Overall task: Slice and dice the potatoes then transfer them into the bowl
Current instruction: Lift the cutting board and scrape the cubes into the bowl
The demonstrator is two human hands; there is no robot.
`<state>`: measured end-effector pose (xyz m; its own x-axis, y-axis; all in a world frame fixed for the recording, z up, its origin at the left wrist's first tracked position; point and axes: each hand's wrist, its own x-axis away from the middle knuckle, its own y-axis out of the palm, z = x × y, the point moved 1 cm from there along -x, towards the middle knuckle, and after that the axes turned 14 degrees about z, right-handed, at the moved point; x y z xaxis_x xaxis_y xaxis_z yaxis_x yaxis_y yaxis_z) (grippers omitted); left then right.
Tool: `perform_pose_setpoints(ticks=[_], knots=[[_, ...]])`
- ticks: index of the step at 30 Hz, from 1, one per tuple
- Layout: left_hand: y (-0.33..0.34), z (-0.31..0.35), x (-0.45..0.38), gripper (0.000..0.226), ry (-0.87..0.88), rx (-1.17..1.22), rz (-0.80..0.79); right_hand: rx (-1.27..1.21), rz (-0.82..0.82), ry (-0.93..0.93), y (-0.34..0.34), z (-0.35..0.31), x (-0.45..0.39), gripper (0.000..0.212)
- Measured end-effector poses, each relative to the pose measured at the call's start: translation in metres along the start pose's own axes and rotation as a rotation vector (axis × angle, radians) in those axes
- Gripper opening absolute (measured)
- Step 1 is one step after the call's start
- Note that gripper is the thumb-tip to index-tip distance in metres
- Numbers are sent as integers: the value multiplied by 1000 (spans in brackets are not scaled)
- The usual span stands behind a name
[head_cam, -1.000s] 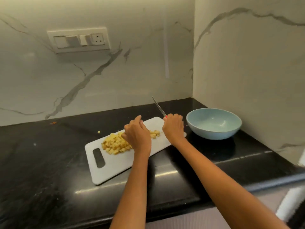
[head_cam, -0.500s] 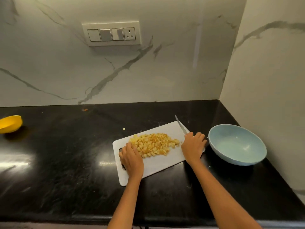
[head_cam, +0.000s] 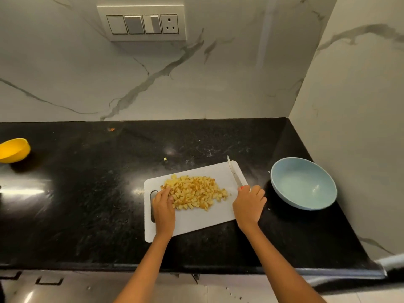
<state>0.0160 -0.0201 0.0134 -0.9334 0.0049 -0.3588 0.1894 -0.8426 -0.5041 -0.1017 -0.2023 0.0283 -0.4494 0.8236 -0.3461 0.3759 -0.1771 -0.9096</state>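
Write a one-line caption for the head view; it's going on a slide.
Left hand rests beside diced potatoes on white cutting board; right hand grips knife; blue bowl waits empty.

The knife handle [head_cam: 242, 188] is almost all hidden inside the right hand [head_cam: 248, 205]; only a small red bit shows. The left hand [head_cam: 163, 207] covers part of the slot [head_cam: 153, 196] in the cutting board [head_cam: 196, 219], and its fingertips are blurred against the potato cubes [head_cam: 194, 192]. The yellow bowl [head_cam: 14, 149] is cut by the left edge. Both forearms leave the picture at the bottom.
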Motion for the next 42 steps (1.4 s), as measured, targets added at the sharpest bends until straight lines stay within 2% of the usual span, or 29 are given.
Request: perform_pose_setpoints(ticks=[3, 9, 13, 17, 21, 23, 28, 33, 38, 42], knots=[[-4, 2, -1, 26, -8, 56, 24, -2, -79, 19, -5, 8, -11, 19], [-8, 5, 6, 30, -15, 132, 61, 179, -72, -66, -10, 29, -24, 24], [-18, 2, 1, 29, -35, 161, 93, 190, -41, -149, -13, 22, -26, 21], [-28, -4, -10, 29, -67, 138, 98, -90, 29, -222, -9, 2, -14, 22], [-28, -13, -28, 31, -48, 84, 25, -462, -5, -144, 6, -17, 7, 25], [-22, -13, -36, 32, -5, 70, -49, -560, 12, -129, 11, -26, 13, 23], [-1, -16, -43, 35, 29, 46, -207, -712, 58, -73, 16, -40, 19, 30], [13, -13, -50, 37, 54, 16, -215, -810, 12, -64, 21, -52, 7, 31], [24, -9, -59, 41, 83, 65, -226, -786, 19, -159, 27, -71, -1, 28], [32, -6, -61, 45, 144, 83, -278, -752, 49, -312, 28, -81, -4, 31]])
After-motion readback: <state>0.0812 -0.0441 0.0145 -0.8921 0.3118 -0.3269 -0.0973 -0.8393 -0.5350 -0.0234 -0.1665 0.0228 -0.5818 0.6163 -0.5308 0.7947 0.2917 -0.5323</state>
